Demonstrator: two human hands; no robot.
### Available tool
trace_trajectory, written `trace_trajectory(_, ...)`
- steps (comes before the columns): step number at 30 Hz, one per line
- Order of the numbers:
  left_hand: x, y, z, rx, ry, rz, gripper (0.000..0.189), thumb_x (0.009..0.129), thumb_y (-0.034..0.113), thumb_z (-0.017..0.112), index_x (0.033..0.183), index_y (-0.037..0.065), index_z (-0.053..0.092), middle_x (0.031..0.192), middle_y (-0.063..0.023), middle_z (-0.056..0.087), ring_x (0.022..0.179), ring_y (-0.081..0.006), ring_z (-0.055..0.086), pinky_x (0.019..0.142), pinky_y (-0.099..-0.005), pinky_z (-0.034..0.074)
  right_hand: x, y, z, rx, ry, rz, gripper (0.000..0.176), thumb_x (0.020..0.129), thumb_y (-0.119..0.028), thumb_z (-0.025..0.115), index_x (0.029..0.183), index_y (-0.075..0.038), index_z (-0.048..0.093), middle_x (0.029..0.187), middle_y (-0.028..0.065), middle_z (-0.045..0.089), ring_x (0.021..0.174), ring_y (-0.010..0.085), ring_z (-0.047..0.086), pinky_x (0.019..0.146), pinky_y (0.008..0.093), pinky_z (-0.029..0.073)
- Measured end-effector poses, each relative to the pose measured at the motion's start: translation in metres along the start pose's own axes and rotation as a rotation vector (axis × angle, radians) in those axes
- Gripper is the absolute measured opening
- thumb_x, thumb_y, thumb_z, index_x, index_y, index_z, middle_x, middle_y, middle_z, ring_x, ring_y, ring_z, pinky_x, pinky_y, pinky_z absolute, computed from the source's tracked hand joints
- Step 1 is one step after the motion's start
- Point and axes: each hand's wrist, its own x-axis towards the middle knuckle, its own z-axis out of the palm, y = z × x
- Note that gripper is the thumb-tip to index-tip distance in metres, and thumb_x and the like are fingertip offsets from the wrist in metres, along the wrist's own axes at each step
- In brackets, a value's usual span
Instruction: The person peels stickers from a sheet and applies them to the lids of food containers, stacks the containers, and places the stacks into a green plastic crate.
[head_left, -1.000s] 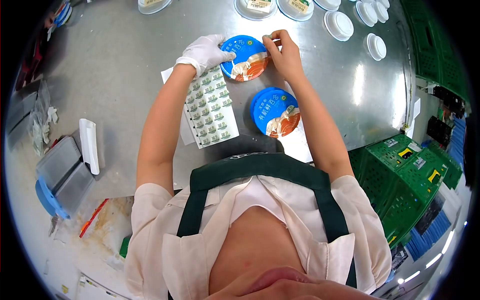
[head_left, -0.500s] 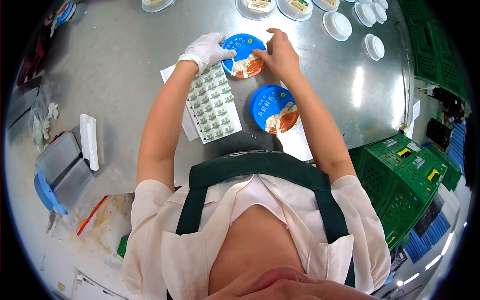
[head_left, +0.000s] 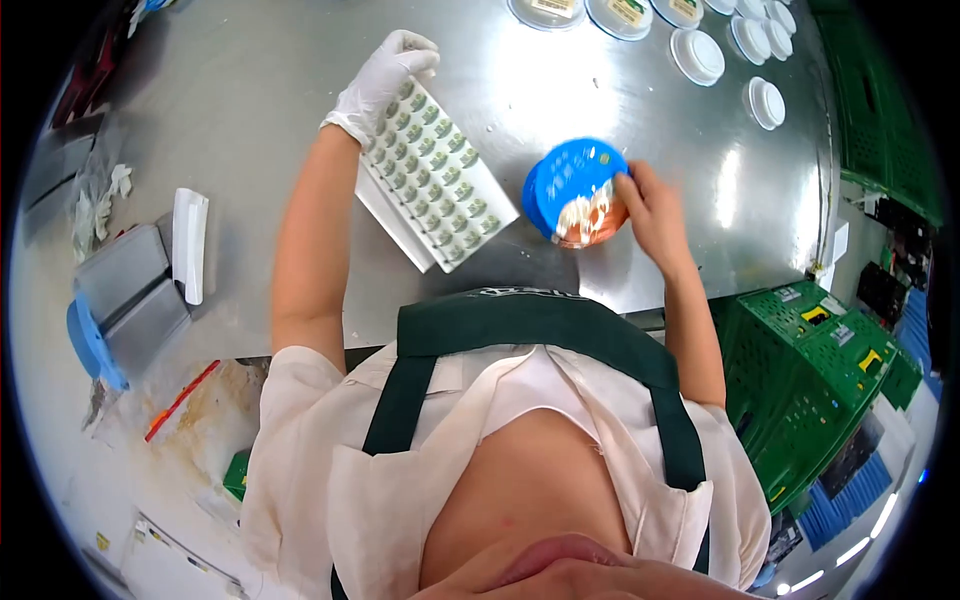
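Note:
My left hand [head_left: 388, 82], in a white glove, is at the upper end of a sheet of green-and-white labels [head_left: 437, 180]. Its fingers are curled together just past the sheet's top edge; whatever may be between them is hidden. A second white sheet [head_left: 393, 222] shows beneath the labels. My bare right hand [head_left: 655, 212] grips the right edge of a round blue lid [head_left: 580, 190] with a picture of food in white and orange. That lid overlaps another blue round piece [head_left: 535, 205], mostly covered by it.
Several white tubs [head_left: 697, 57] stand at the back right of the metal table [head_left: 270, 130], some with labels. A white strip-like box [head_left: 189, 245] and a grey tray [head_left: 130, 285] are at the left. Green crates [head_left: 800, 370] stand right of the table.
My right hand has brought the blue lid toward me, over the other blue piece. My left hand has let go of the lid and moved to the label sheet's top, fingers curled.

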Motion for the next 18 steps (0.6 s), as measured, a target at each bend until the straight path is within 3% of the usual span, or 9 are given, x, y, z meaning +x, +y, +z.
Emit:
trace_trajectory(2,-0.010,-0.001,-0.005,-0.214,-0.129,-0.034,0.037,0.081,0.024,0.064,0.113,0.006,0.057,0.096,-0.0053,0.060,0.084,-0.0120,0.056,0.075,-0.0281,0.047,-0.010,0.004,0.013,-0.295,-0.031,0.001,0.025,0.095,-0.023,0.057,0.102,0.000,0.063,0.078,0.0195,0.064,0.071,0.0338,0.063,0.068,0.0415,0.050)
trace_trajectory(3,-0.014,-0.001,-0.007,-0.215,-0.120,-0.032,0.037,0.081,0.024,0.064,0.113,0.006,0.057,0.096,-0.0053,0.060,0.084,-0.0120,0.056,0.075,-0.0281,0.047,-0.009,0.004,0.013,-0.363,-0.008,-0.015,0.025,0.094,-0.024,0.060,0.104,-0.002,0.064,0.089,0.0192,0.066,0.079,0.0360,0.065,0.071,0.0450,0.050)
trace_trajectory(4,-0.017,0.000,-0.009,-0.232,-0.143,0.004,0.039,0.079,0.019,0.064,0.115,0.005,0.056,0.097,-0.0046,0.060,0.083,-0.0107,0.056,0.075,-0.0257,0.047,-0.004,-0.004,0.012,-0.364,-0.011,-0.023,0.025,0.094,-0.024,0.060,0.104,-0.002,0.064,0.089,0.0192,0.066,0.079,0.0360,0.065,0.071,0.0450,0.050)
trace_trajectory(6,-0.025,0.003,-0.012,-0.265,-0.198,0.076,0.045,0.075,0.009,0.063,0.119,0.003,0.054,0.099,-0.0031,0.059,0.083,-0.0081,0.054,0.075,-0.0211,0.047,0.007,-0.040,0.009,-0.486,0.272,-0.340,0.029,0.093,-0.028,0.062,0.108,-0.003,0.064,0.103,0.0173,0.067,0.090,0.0345,0.066,0.075,0.0431,0.051)
trace_trajectory(8,-0.036,0.010,-0.011,-0.275,-0.168,0.120,0.046,0.075,0.005,0.063,0.120,0.002,0.054,0.099,-0.0033,0.059,0.079,-0.0077,0.054,0.073,-0.0196,0.047,0.015,-0.082,0.015,-0.130,0.081,-0.309,0.041,0.088,-0.033,0.068,0.116,-0.004,0.061,0.112,0.0151,0.066,0.097,0.0330,0.065,0.080,0.0402,0.052)
trace_trajectory(11,-0.044,0.016,-0.012,-0.305,-0.103,0.184,0.047,0.075,0.000,0.061,0.121,0.001,0.052,0.098,-0.0036,0.060,0.075,-0.0073,0.054,0.070,-0.0181,0.047,0.025,-0.114,0.043,-0.081,-0.210,-0.352,0.057,0.082,-0.033,0.075,0.126,-0.005,0.053,0.105,0.0170,0.068,0.095,0.0330,0.066,0.081,0.0386,0.053)
trace_trajectory(14,-0.054,0.015,-0.020,-0.335,-0.025,0.214,0.044,0.078,-0.002,0.060,0.122,0.001,0.052,0.098,-0.0044,0.060,0.077,-0.0075,0.056,0.072,-0.0193,0.048,0.044,-0.120,0.064,-0.011,-0.234,-0.290,0.034,0.082,-0.017,0.072,0.109,-0.003,0.057,0.080,0.0156,0.069,0.075,0.0317,0.068,0.069,0.0379,0.053)
trace_trajectory(16,-0.058,0.016,-0.032,-0.338,0.034,0.244,0.043,0.080,-0.002,0.061,0.122,0.000,0.052,0.099,-0.0051,0.061,0.080,-0.0077,0.058,0.073,-0.0206,0.049,0.055,-0.120,0.070,0.046,-0.201,-0.310,0.027,0.083,-0.014,0.070,0.105,-0.003,0.058,0.078,0.0158,0.068,0.073,0.0316,0.068,0.067,0.0382,0.052)
trace_trajectory(18,-0.061,0.014,-0.044,-0.326,-0.031,0.117,0.042,0.083,0.000,0.061,0.124,0.000,0.051,0.100,-0.0065,0.063,0.083,-0.0079,0.060,0.074,-0.0226,0.050,0.068,-0.120,0.078,0.111,-0.171,-0.315,0.021,0.084,-0.010,0.068,0.101,-0.003,0.059,0.075,0.0160,0.067,0.071,0.0316,0.067,0.064,0.0385,0.051)
